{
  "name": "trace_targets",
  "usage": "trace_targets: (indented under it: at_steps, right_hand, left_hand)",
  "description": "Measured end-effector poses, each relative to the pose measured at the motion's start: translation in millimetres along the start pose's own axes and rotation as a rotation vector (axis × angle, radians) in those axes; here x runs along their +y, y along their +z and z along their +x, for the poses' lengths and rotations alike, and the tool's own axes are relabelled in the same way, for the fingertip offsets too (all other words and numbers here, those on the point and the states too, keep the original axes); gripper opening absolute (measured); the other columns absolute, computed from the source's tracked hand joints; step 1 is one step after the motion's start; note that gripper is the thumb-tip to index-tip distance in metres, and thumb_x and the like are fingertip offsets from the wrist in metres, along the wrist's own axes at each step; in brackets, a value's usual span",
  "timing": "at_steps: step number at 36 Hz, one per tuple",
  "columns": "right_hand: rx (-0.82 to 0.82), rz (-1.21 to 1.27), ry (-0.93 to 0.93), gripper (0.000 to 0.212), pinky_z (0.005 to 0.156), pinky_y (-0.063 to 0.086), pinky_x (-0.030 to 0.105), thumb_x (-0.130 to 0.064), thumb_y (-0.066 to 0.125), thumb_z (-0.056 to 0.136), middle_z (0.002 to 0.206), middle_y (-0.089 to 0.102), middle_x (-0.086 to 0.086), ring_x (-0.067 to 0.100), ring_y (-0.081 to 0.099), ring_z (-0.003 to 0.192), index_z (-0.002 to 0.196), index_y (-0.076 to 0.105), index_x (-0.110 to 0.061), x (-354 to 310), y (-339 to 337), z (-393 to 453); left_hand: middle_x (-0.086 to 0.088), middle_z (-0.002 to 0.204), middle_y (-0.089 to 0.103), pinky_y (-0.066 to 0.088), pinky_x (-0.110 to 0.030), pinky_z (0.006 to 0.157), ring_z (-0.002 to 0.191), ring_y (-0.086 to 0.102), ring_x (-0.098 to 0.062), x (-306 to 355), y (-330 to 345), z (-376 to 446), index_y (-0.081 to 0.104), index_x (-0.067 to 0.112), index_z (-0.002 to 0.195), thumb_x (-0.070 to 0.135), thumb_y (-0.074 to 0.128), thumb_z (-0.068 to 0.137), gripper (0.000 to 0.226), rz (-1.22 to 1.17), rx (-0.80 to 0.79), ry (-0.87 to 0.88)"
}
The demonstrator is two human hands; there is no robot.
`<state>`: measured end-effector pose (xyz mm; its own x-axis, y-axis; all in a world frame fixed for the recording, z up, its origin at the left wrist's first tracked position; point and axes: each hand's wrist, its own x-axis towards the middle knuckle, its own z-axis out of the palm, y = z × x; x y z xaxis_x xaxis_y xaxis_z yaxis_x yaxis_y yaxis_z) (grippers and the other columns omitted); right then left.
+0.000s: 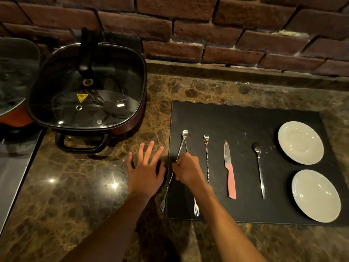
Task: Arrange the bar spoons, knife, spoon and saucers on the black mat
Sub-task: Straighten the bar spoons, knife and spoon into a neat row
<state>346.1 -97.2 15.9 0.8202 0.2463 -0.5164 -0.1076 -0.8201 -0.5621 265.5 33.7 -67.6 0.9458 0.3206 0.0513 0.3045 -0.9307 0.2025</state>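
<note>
Bar spoons point(180, 154) crossed at mat's point(245, 118) left edge, gripped in right hand point(187, 170); left hand point(145, 167) spread flat; rest laid out.

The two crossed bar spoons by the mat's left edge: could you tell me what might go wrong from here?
1. The right hand grips where the bar spoons cross; lifting one may drag the other.
2. One fork end hangs past the black mat, so it may end up on the counter.
3. A sideways shift could nudge the neighbouring bar spoon.
</note>
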Motion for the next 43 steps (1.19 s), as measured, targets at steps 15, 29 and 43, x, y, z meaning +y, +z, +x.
trace_targets:
  at_steps: [15, 29, 43]
  right_hand:
    - [0.032, -0.306, -0.06, 0.021, 0.07, 0.045, 0.034, -0.021, 0.05, 0.093, 0.106, 0.064, 0.014, 0.034, 0.064, 0.098, 0.102, 0.068, -0.012, -16, -4, 3]
    - [0.038, -0.348, -0.15, 0.02, 0.066, 0.047, 0.036, -0.015, 0.048, 0.093, 0.096, 0.068, 0.015, 0.036, 0.068, 0.09, 0.096, 0.067, -0.008, -10, 2, -5]
    - [0.075, -0.19, -0.113, 0.019, 0.065, 0.054, 0.041, -0.027, 0.046, 0.095, 0.082, 0.063, 0.009, 0.032, 0.066, 0.079, 0.087, 0.058, -0.015, 1, -10, -13]
  left_hand:
    - [0.011, 0.167, 0.027, 0.017, -0.059, 0.122, 0.157, 0.02, -0.018, 1, -1, -1, 0.035, 0.045, 0.152, 0.052, 0.034, 0.099, 0.054, -0.024, -0.011, -0.009]
    - [0.012, 0.168, 0.023, 0.014, -0.058, 0.122, 0.158, 0.015, -0.018, -2, 4, 0, 0.029, 0.046, 0.154, 0.054, 0.032, 0.099, 0.055, -0.011, -0.021, -0.01]
    - [0.011, 0.169, 0.023, 0.013, -0.058, 0.123, 0.158, 0.013, -0.017, 0, -2, 0, 0.031, 0.045, 0.154, 0.053, 0.03, 0.1, 0.055, -0.029, -0.05, -0.015]
